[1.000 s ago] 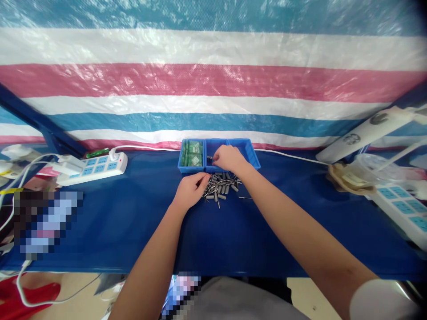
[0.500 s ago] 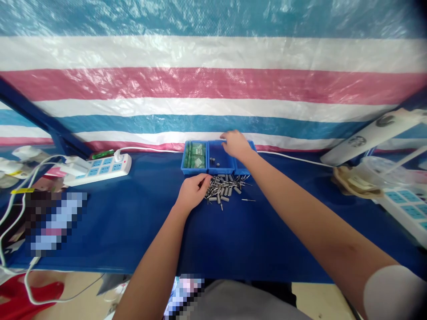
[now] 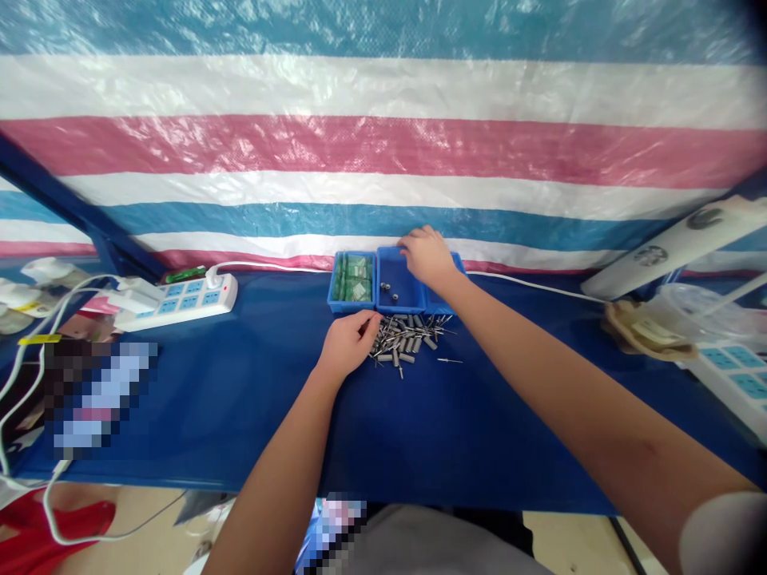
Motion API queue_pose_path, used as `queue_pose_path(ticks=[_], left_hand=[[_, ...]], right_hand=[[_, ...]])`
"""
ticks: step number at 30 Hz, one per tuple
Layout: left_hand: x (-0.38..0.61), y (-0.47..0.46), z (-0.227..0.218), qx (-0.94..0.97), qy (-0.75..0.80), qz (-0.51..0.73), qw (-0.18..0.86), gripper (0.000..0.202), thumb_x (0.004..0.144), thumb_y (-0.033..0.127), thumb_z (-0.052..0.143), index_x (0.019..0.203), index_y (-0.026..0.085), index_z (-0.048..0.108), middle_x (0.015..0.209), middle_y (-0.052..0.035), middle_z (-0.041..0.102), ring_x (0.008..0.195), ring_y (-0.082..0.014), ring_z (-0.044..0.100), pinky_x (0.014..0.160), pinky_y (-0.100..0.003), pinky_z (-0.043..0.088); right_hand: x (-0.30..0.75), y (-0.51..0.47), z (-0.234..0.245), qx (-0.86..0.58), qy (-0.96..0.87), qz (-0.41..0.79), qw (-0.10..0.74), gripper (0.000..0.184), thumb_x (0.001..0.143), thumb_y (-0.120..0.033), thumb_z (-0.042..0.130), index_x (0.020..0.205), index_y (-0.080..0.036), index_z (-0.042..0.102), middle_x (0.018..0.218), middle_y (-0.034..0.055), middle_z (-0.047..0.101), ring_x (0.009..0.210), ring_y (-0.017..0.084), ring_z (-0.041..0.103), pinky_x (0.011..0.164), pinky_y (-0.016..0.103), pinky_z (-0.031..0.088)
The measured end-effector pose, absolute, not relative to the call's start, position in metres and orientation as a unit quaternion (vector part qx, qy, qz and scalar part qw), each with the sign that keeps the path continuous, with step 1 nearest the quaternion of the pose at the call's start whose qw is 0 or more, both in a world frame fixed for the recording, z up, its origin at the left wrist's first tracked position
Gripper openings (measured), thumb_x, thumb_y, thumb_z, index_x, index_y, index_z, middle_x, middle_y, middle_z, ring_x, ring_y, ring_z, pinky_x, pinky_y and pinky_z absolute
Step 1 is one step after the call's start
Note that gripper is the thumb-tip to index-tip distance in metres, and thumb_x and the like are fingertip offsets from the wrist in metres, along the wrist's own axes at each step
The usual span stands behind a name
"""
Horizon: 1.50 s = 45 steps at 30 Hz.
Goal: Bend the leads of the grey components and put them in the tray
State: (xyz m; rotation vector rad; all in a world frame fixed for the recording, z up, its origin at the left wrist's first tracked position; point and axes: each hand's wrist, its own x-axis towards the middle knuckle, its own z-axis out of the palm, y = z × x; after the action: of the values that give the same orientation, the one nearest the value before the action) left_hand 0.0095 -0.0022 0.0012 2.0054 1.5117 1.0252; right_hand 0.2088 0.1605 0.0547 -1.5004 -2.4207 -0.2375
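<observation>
My left hand (image 3: 351, 343) rests on the table at the left edge of a pile of grey metal cylinders and thin pins (image 3: 407, 339). Its thumb and fingers are pinched together, and whatever they hold is hidden. My right hand (image 3: 430, 257) is closed over the far right rim of the middle blue bin (image 3: 399, 271). That bin's far side looks slightly raised. A few small round metal pieces (image 3: 387, 287) lie inside it. On its left stands a blue bin (image 3: 352, 307) with green packets (image 3: 355, 277); another blue bin (image 3: 440, 302) is partly hidden under my right forearm.
A white power strip (image 3: 192, 299) with plugs and cables lies on the left, near a pixelated screen (image 3: 105, 399). One loose pin (image 3: 449, 361) lies right of the pile. A pale tube (image 3: 653, 247), plastic cup (image 3: 689, 311) and second power strip (image 3: 734, 375) are at right.
The middle bin's far edge has risen slightly with my right hand at its rim. My left hand stays by the pile. The whole view has shifted a little.
</observation>
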Motion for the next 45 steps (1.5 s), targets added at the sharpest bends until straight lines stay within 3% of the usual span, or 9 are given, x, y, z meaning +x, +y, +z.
queue_pose_path(ticks=[15,21,23,26,28,31,33,38,45], left_hand=[[0.011,-0.001,0.000,0.721,0.551,0.362,0.212,0.035,0.102,0.041,0.049,0.102,0.020,0.077,0.076,-0.0003,0.073,0.063,-0.0118,0.062,0.062,-0.023,0.042],[0.011,0.000,-0.002,0.722,0.561,0.355,0.194,0.024,0.096,0.034,0.060,0.110,0.022,0.075,0.060,0.0050,0.061,0.055,-0.0100,0.056,0.059,-0.021,0.041],[0.011,0.000,-0.003,0.742,0.553,0.336,0.175,0.025,0.095,0.029,0.061,0.116,0.025,0.074,0.065,0.0043,0.066,0.058,-0.0105,0.059,0.061,-0.021,0.043],[0.011,0.002,-0.006,0.763,0.538,0.326,0.145,0.025,0.097,0.026,0.060,0.115,0.027,0.076,0.086,0.0007,0.078,0.068,-0.0121,0.067,0.068,-0.022,0.049],[0.011,0.003,-0.008,0.768,0.532,0.332,0.129,0.024,0.098,0.027,0.059,0.113,0.027,0.077,0.100,-0.0005,0.080,0.077,-0.0139,0.072,0.074,-0.024,0.052],[0.011,0.003,-0.008,0.766,0.534,0.336,0.121,0.024,0.100,0.029,0.058,0.115,0.027,0.077,0.104,-0.0006,0.081,0.082,-0.0147,0.073,0.079,-0.024,0.054],[0.012,0.003,-0.007,0.764,0.538,0.334,0.121,0.024,0.100,0.028,0.057,0.116,0.026,0.076,0.102,-0.0008,0.081,0.079,-0.0142,0.073,0.078,-0.024,0.054],[0.013,0.003,-0.006,0.761,0.543,0.330,0.125,0.024,0.100,0.028,0.058,0.116,0.026,0.076,0.101,-0.0012,0.081,0.077,-0.0145,0.073,0.079,-0.024,0.054],[0.012,0.005,-0.005,0.761,0.541,0.331,0.137,0.024,0.100,0.028,0.058,0.115,0.027,0.076,0.105,-0.0006,0.080,0.080,-0.0152,0.073,0.081,-0.025,0.055]], right_hand=[[0.213,0.140,0.068,-0.484,-0.845,-0.102,0.204,0.031,0.097,-0.016,0.049,0.113,-0.014,0.075,0.110,0.0169,0.071,0.108,0.034,0.051,0.091,0.045,0.037],[0.216,0.136,0.070,-0.477,-0.846,-0.086,0.224,0.033,0.097,-0.020,0.048,0.115,-0.013,0.074,0.112,0.0168,0.069,0.109,0.034,0.050,0.094,0.045,0.038],[0.217,0.132,0.073,-0.472,-0.849,-0.081,0.226,0.034,0.098,-0.022,0.046,0.117,-0.013,0.073,0.113,0.0166,0.068,0.109,0.034,0.050,0.095,0.045,0.037],[0.219,0.123,0.079,-0.464,-0.855,-0.081,0.218,0.035,0.100,-0.023,0.044,0.120,-0.014,0.071,0.115,0.0160,0.067,0.111,0.034,0.049,0.096,0.046,0.037],[0.219,0.116,0.083,-0.459,-0.857,-0.094,0.216,0.036,0.100,-0.022,0.043,0.125,-0.016,0.069,0.120,0.0155,0.065,0.114,0.034,0.048,0.097,0.046,0.037],[0.217,0.102,0.085,-0.437,-0.865,-0.119,0.216,0.038,0.102,-0.021,0.039,0.127,-0.018,0.068,0.126,0.0149,0.063,0.117,0.032,0.048,0.098,0.045,0.037],[0.214,0.094,0.083,-0.407,-0.886,-0.103,0.196,0.037,0.103,-0.021,0.038,0.118,-0.018,0.072,0.119,0.0140,0.066,0.113,0.030,0.051,0.097,0.042,0.038],[0.202,0.084,0.070,-0.371,-0.925,0.046,0.074,0.017,0.094,-0.023,0.061,0.098,-0.018,0.077,0.097,0.0089,0.074,0.095,0.024,0.064,0.083,0.034,0.046],[0.189,0.080,0.064,-0.429,-0.901,0.065,0.013,0.021,0.091,-0.017,0.057,0.092,-0.018,0.078,0.097,0.0120,0.077,0.092,0.025,0.069,0.073,0.031,0.047]])
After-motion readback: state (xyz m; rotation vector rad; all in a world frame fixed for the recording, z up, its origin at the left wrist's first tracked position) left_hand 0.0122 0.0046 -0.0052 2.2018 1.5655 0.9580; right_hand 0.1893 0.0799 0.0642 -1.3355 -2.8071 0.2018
